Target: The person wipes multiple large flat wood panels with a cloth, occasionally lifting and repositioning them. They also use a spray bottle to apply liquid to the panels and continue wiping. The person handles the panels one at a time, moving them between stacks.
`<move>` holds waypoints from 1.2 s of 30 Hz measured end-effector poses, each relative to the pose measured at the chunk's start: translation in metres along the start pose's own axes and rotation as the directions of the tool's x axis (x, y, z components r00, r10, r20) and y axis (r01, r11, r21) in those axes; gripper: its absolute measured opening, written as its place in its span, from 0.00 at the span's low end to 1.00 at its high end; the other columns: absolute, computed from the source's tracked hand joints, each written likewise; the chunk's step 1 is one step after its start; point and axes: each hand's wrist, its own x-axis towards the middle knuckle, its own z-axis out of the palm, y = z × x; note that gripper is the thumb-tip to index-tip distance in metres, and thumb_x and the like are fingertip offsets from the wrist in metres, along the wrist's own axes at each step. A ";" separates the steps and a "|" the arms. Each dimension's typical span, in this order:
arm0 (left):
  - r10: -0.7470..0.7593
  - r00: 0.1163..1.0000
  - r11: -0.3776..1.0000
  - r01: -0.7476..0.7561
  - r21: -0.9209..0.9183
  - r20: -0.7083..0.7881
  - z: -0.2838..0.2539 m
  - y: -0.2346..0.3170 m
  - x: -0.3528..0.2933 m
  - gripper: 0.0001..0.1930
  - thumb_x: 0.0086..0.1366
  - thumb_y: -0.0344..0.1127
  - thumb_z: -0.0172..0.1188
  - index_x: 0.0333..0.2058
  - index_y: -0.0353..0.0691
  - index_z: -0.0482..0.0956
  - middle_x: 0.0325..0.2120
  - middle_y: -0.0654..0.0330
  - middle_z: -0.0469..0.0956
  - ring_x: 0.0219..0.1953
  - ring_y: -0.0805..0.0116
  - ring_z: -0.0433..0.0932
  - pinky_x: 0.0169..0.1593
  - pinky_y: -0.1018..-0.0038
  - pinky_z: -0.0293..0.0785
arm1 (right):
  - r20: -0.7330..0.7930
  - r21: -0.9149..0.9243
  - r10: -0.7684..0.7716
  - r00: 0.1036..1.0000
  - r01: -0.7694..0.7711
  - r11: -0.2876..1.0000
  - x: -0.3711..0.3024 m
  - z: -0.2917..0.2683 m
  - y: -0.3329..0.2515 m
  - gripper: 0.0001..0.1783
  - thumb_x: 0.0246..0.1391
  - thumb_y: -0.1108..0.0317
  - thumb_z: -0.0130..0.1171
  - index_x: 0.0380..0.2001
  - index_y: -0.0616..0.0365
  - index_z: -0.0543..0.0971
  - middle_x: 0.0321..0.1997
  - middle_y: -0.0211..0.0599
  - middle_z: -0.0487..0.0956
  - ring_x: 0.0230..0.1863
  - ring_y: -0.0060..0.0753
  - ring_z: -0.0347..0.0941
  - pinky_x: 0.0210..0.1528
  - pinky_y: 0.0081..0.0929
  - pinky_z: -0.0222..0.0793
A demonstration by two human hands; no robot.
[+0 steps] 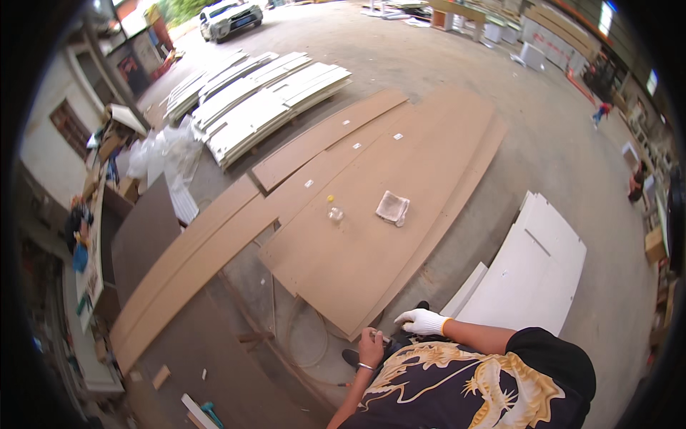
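My left hand [369, 349], bare with a band at the wrist, is closed near the front corner of a large brown panel [343, 279]. Its fingers wrap round a small object that I cannot make out. To its right, my right hand [423, 322] wears a white knit glove. The gloved fingers reach leftward, slightly bent and apart from the left hand, with nothing visible in them. On the brown panel stands a clear plastic bottle [335, 213] with a yellow cap. Right of the bottle lies a folded pale cloth [393, 208].
Narrower brown boards [207, 247] extend along the left. White panels [529, 272] are stacked at the right, with more white boards [264, 104] at the far left. A thin hose [289, 332] loops on the floor. A car [230, 19] is parked at the back.
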 end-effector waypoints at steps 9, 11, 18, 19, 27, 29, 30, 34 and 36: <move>-0.197 0.849 0.979 0.198 0.051 0.490 0.152 0.179 0.121 0.09 0.71 0.34 0.60 0.44 0.36 0.82 0.29 0.66 0.81 0.28 0.79 0.75 0.33 0.79 0.74 | -0.366 0.420 -0.148 0.919 0.305 0.855 -0.026 -0.138 0.103 0.28 0.62 0.66 0.57 0.64 0.58 0.72 0.56 0.45 0.82 0.56 0.39 0.78 0.60 0.32 0.71; -0.147 0.789 0.989 0.118 0.088 0.596 0.215 0.227 0.132 0.08 0.72 0.33 0.59 0.45 0.35 0.81 0.30 0.65 0.82 0.28 0.78 0.77 0.33 0.80 0.75 | -0.440 0.531 -0.090 0.893 0.340 0.776 -0.048 -0.173 0.127 0.26 0.62 0.72 0.57 0.63 0.64 0.72 0.52 0.40 0.83 0.53 0.30 0.77 0.58 0.28 0.72; -0.167 0.486 0.948 -0.159 0.275 0.858 0.375 0.319 0.193 0.10 0.70 0.35 0.62 0.42 0.35 0.85 0.28 0.65 0.83 0.27 0.79 0.76 0.31 0.80 0.72 | -0.441 0.866 0.142 0.886 0.379 0.325 -0.114 -0.281 0.205 0.27 0.64 0.72 0.57 0.65 0.65 0.70 0.47 0.32 0.82 0.41 0.23 0.76 0.43 0.23 0.73; -0.189 0.429 0.932 -0.206 0.299 0.883 0.392 0.325 0.208 0.10 0.70 0.35 0.62 0.42 0.36 0.85 0.28 0.66 0.82 0.28 0.79 0.76 0.32 0.80 0.72 | -0.481 0.855 0.152 0.864 0.423 0.301 -0.116 -0.291 0.210 0.30 0.64 0.74 0.56 0.68 0.66 0.67 0.42 0.31 0.81 0.39 0.21 0.75 0.42 0.22 0.73; -0.202 0.638 0.941 -0.083 0.328 0.743 0.576 0.284 0.396 0.15 0.72 0.41 0.56 0.38 0.35 0.86 0.24 0.61 0.82 0.26 0.73 0.79 0.32 0.74 0.76 | -0.514 0.836 0.484 0.709 0.540 0.097 -0.076 -0.434 0.379 0.25 0.60 0.75 0.60 0.61 0.63 0.75 0.38 0.34 0.81 0.32 0.23 0.77 0.34 0.25 0.77; -0.132 0.715 0.893 -0.214 0.395 0.686 0.600 0.262 0.475 0.17 0.72 0.45 0.56 0.38 0.35 0.85 0.22 0.60 0.82 0.25 0.71 0.79 0.32 0.72 0.76 | -0.437 0.874 0.644 0.628 0.466 0.137 -0.066 -0.466 0.447 0.15 0.59 0.73 0.60 0.50 0.59 0.79 0.33 0.32 0.80 0.25 0.24 0.75 0.29 0.27 0.77; -0.129 0.753 0.837 -0.266 0.479 0.645 0.608 0.255 0.517 0.18 0.72 0.45 0.55 0.38 0.35 0.84 0.21 0.60 0.81 0.23 0.69 0.78 0.31 0.71 0.75 | -0.327 0.915 0.698 0.637 0.398 0.065 -0.068 -0.477 0.480 0.12 0.57 0.74 0.58 0.45 0.57 0.79 0.31 0.32 0.78 0.24 0.26 0.74 0.27 0.30 0.77; -0.544 0.628 0.132 -0.591 0.796 0.557 0.612 0.248 0.658 0.14 0.67 0.50 0.55 0.32 0.47 0.80 0.33 0.54 0.81 0.34 0.64 0.79 0.33 0.65 0.74 | 0.094 0.962 0.841 0.532 0.169 -0.214 -0.105 -0.480 0.576 0.16 0.46 0.82 0.54 0.39 0.54 0.76 0.23 0.38 0.75 0.17 0.36 0.70 0.21 0.47 0.75; -0.582 0.535 -0.104 -0.795 0.597 0.612 0.616 0.261 0.708 0.12 0.66 0.50 0.54 0.35 0.50 0.80 0.36 0.51 0.79 0.37 0.60 0.78 0.33 0.63 0.72 | 0.102 0.992 0.927 0.362 0.032 -0.122 -0.120 -0.489 0.605 0.21 0.50 0.80 0.56 0.49 0.54 0.76 0.24 0.42 0.78 0.15 0.36 0.69 0.18 0.46 0.72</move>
